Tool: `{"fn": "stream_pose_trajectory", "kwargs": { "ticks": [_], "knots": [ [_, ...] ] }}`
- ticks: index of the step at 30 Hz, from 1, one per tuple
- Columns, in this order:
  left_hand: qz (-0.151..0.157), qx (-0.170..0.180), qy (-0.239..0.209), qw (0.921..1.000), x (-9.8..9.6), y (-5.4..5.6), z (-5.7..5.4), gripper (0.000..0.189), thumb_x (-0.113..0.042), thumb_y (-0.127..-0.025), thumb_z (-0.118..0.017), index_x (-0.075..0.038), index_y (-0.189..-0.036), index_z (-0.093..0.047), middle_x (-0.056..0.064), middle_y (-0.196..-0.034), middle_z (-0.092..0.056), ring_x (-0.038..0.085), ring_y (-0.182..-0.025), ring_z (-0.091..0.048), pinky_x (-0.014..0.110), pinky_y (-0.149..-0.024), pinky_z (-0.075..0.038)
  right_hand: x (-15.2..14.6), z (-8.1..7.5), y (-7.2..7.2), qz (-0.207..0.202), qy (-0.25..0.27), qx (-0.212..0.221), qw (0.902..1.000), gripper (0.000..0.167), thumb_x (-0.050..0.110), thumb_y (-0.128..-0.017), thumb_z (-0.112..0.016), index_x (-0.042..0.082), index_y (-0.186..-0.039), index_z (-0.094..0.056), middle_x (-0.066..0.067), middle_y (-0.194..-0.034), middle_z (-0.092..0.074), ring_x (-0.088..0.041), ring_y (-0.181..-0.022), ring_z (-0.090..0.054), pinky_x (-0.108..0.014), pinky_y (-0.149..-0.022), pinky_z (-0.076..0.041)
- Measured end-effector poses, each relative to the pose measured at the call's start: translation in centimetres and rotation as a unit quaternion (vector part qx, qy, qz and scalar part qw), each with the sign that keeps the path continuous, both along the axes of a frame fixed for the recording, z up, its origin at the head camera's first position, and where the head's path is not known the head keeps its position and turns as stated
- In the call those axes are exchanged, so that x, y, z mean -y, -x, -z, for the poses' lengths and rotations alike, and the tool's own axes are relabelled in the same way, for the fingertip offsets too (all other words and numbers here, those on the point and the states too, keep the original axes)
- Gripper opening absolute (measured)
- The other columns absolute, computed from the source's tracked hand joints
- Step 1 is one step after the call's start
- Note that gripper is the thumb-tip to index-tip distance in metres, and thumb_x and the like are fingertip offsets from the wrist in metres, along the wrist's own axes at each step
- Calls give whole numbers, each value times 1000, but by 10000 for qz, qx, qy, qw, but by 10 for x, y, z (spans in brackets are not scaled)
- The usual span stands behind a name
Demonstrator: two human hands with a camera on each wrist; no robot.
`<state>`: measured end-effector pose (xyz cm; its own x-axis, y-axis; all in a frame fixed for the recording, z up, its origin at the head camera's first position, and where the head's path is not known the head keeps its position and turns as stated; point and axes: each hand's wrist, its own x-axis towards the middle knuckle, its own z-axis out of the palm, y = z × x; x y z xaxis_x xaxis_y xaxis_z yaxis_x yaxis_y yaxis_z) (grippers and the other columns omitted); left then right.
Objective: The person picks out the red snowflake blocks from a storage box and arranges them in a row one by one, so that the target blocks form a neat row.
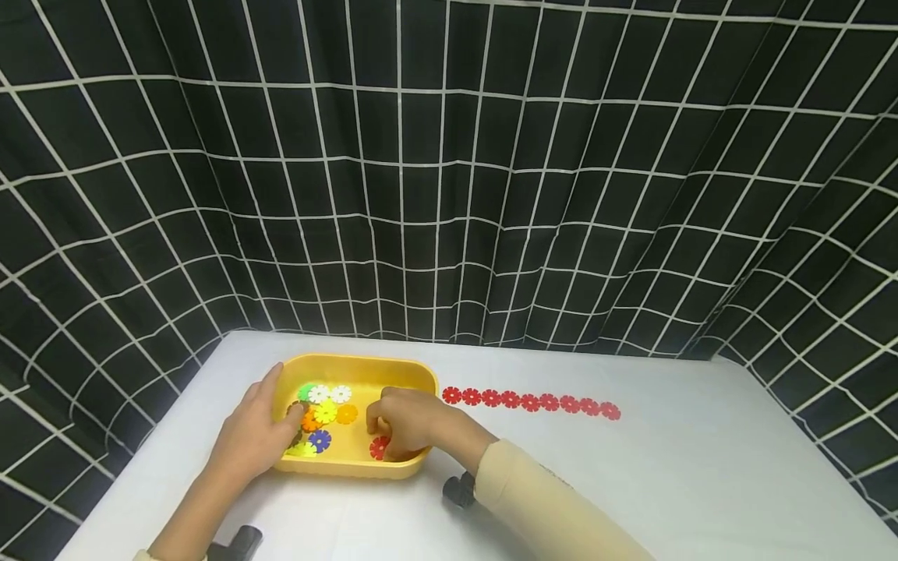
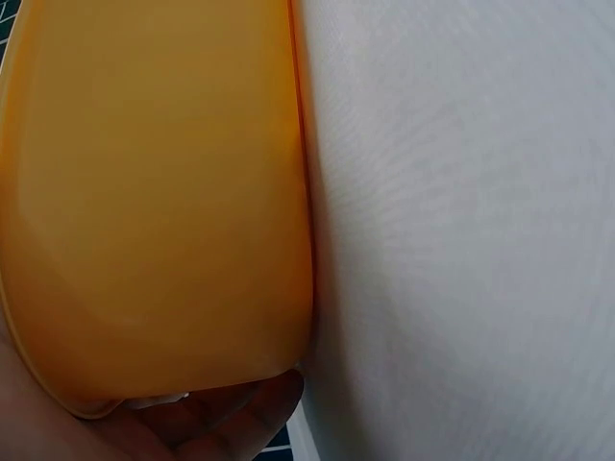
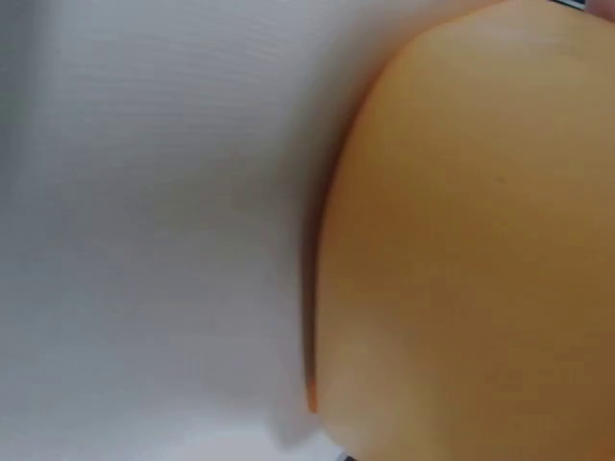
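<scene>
A yellow plastic tray (image 1: 365, 366) stands on the white table and holds flower-shaped plastic discs in several colours. My left hand (image 1: 254, 428) grips its left end, thumb over the rim and fingers along the outside; the left wrist view shows fingertips under the tray's outer wall (image 2: 163, 211). Inside the right end is my right hand (image 1: 407, 421), with curled fingers right at a red flower disc (image 1: 379, 448). I cannot tell whether they pinch it. The right wrist view shows mostly the tray's outer wall (image 3: 461, 240), which hides the fingers' work.
Several red flower discs (image 1: 510, 400) lie in a row on the table, right of the tray. Yellow, orange, white, green and blue discs gather in its left half, among them a blue disc (image 1: 319, 441). A black curtain (image 1: 421, 187) with white grid lines surrounds the table.
</scene>
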<state>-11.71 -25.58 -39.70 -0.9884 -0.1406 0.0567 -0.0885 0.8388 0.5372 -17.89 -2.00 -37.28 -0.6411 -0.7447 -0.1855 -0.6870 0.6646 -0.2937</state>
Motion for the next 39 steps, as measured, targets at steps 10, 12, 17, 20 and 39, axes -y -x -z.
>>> {"fn": "stream_pose_trajectory", "kwargs": {
  "ticks": [10,12,17,20,39],
  "knots": [
    [-36,131,-47,9999,0,0,1,81,-32,-97,-56,2,-158,-14,37,-144,-36,59,-126,-42,75,-98,-36,-1,4,-1,-378,46,-4,9993,18,14,-81,-83,21,-81,-66,10,-71,-55,-6,-67,-49,-19,-58,-41],
    [-48,186,-85,9998,-1,0,3,81,-32,-97,-56,2,-158,-14,36,-145,-35,58,-127,-42,74,-99,-36,-2,5,-1,-294,31,47,9996,21,12,-81,-83,21,-80,-64,10,-69,-55,-7,-66,-49,-19,-58,-41],
    [-63,192,-112,9997,-2,0,5,82,-31,-96,-57,2,-158,-14,36,-147,-34,58,-128,-41,74,-100,-35,-4,7,-3,-114,219,132,9996,23,11,-81,-83,21,-81,-62,11,-68,-55,-7,-66,-50,-19,-58,-41],
    [-39,110,-66,9999,-1,0,4,81,-31,-97,-57,2,-158,-15,36,-147,-34,59,-128,-40,74,-100,-34,-4,6,-4,-36,505,81,9987,20,9,-83,-81,20,-82,-64,11,-69,-56,-8,-66,-50,-18,-58,-43],
    [-59,113,-46,9999,0,0,0,81,-31,-96,-57,2,-158,-15,36,-145,-36,57,-127,-42,73,-100,-35,-14,-2,-2,395,2087,670,9749,9,3,-90,-72,10,-87,-73,11,-73,-63,-4,-67,-55,-15,-61,-52]
  ]
}}
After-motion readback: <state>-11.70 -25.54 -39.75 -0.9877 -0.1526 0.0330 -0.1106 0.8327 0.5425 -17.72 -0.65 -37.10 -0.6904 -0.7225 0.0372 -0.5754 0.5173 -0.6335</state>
